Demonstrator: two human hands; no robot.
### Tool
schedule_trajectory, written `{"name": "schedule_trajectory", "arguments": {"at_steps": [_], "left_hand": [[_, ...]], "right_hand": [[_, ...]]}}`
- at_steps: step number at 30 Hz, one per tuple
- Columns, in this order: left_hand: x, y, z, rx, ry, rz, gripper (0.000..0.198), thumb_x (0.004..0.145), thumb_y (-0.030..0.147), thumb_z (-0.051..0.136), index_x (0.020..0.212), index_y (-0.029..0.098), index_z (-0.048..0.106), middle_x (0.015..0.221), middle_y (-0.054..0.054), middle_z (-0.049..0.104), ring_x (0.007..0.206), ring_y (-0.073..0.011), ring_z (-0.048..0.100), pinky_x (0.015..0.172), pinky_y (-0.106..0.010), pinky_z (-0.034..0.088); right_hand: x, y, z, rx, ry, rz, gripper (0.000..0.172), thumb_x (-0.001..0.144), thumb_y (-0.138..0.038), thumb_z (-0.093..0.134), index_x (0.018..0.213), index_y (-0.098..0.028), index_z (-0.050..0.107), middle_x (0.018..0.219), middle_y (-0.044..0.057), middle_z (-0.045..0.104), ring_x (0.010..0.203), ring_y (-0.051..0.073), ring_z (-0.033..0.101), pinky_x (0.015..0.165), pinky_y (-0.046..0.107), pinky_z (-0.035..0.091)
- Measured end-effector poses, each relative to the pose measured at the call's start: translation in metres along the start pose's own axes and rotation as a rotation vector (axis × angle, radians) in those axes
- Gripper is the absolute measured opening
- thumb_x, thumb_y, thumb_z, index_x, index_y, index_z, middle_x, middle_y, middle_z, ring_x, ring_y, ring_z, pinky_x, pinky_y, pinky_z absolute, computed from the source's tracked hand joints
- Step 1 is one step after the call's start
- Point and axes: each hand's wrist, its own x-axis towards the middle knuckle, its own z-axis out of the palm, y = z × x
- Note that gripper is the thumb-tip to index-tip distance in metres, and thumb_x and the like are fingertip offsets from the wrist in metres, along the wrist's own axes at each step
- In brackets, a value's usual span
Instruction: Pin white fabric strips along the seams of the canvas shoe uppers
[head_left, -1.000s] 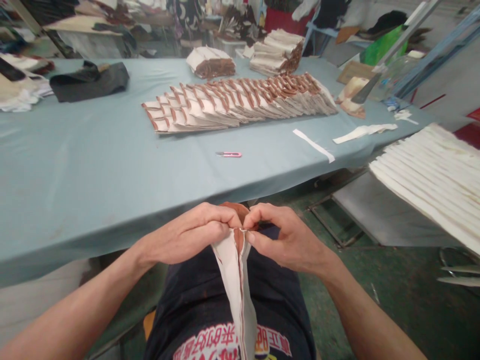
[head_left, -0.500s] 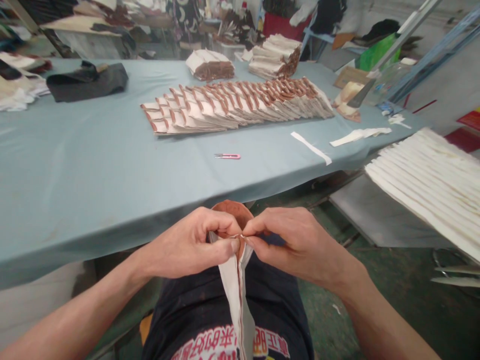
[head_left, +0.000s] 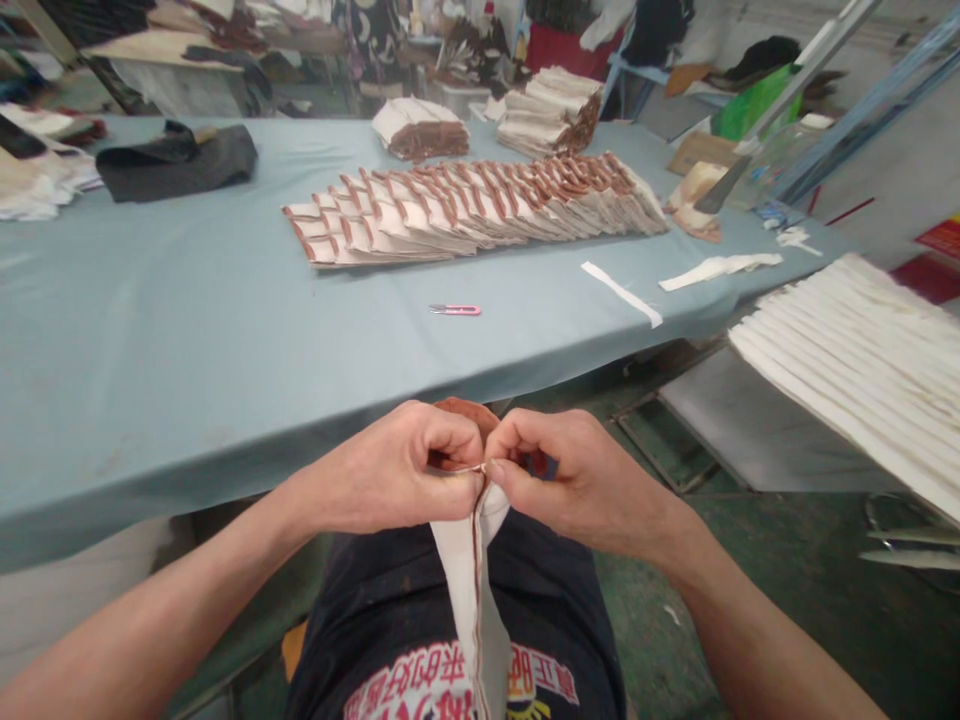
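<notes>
In the workshop, a blue-covered table spans the middle of the frame. At lower centre, the left hand pinches a white-and-brown piece between thumb and curled forefinger; the right hand pinches its edge just beside, fingertips nearly meeting, no visible gap in either grip. This one piece hangs down over a dark garment. The step looks like lining up or working the seam edge; judging by that, the next move calls for firm pinches and fine fingertip control. Beyond, at centre, lies one pair of pink-handled snips; right of it, two longer white strips. Upper centre holds one row of overlapping pieces, too layered to count, with two bundles behind. One dark folded cloth lies upper left; one white stack stands at right.
</notes>
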Motion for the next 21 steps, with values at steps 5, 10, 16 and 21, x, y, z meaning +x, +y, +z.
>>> {"name": "schedule_trajectory", "arguments": {"at_steps": [5, 10, 16, 21], "left_hand": [[0.004, 0.001, -0.009, 0.007, -0.054, 0.016, 0.024, 0.072, 0.011, 0.052, 0.057, 0.019, 0.035, 0.061, 0.007, 0.031, 0.055, -0.0059, 0.028, 0.046, -0.018, 0.022], [0.009, 0.004, -0.022, 0.003, -0.193, -0.008, 0.024, 0.075, 0.01, 0.049, 0.057, 0.019, 0.035, 0.063, 0.006, 0.029, 0.055, -0.0062, 0.027, 0.046, -0.018, 0.022], [0.016, 0.005, -0.027, 0.006, -0.162, 0.015, 0.028, 0.083, 0.015, 0.048, 0.061, 0.021, 0.031, 0.062, 0.006, 0.027, 0.055, -0.0076, 0.025, 0.047, -0.02, 0.021], [0.018, -0.021, -0.011, 0.021, 0.072, -0.038, 0.039, 0.099, 0.038, 0.047, 0.065, 0.02, 0.036, 0.066, 0.005, 0.03, 0.059, -0.01, 0.031, 0.051, -0.019, 0.029]], "right_hand": [[0.003, -0.001, -0.003, 0.036, -0.054, 0.066, 0.013, 0.089, -0.015, 0.059, 0.079, -0.018, 0.066, 0.061, -0.007, 0.059, 0.053, 0.007, 0.05, 0.053, 0.02, 0.032], [0.009, -0.006, -0.003, -0.077, -0.002, -0.015, 0.015, 0.091, -0.01, 0.061, 0.079, -0.018, 0.065, 0.066, -0.006, 0.064, 0.056, 0.007, 0.053, 0.056, 0.021, 0.032], [0.023, 0.001, -0.008, -0.03, -0.015, -0.03, 0.013, 0.093, -0.01, 0.06, 0.086, -0.02, 0.064, 0.077, -0.003, 0.071, 0.069, 0.011, 0.064, 0.066, 0.023, 0.041], [0.019, 0.022, 0.005, 0.159, 0.152, 0.075, 0.036, 0.086, -0.027, 0.076, 0.119, -0.022, 0.061, 0.107, 0.002, 0.076, 0.097, 0.019, 0.072, 0.086, 0.03, 0.053]]}}
